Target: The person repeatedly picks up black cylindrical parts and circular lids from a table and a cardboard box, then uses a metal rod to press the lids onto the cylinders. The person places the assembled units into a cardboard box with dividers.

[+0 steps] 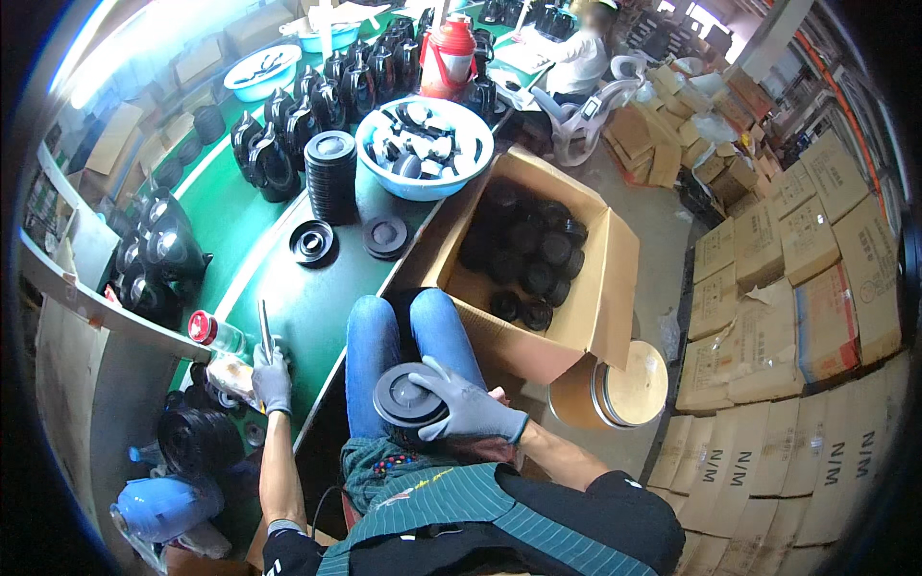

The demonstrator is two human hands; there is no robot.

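My left hand [273,382], in a grey glove, is closed around a slim stick-like tool [264,326] that points up over the green work surface; its exact kind is unclear. Close by lie a clear jar with a red lid [219,334] and a small plastic bag [233,374]. Over my lap, my gloved right hand [473,401] grips a round black lid [408,394] by its side, with its ringed face up. A black ring-shaped part [313,243] and another black lid [385,236] lie flat on the table, beside a tall stack of black lids [331,178].
An open cardboard box [615,288] of round black parts stands at my right, beside a round drum [636,382]. A blue basin [423,182] of small parts, black pitcher-like housings [269,168] and a red flask [448,58] stand farther back. Stacked cartons [759,336] line the right; a person [579,58] sits beyond.
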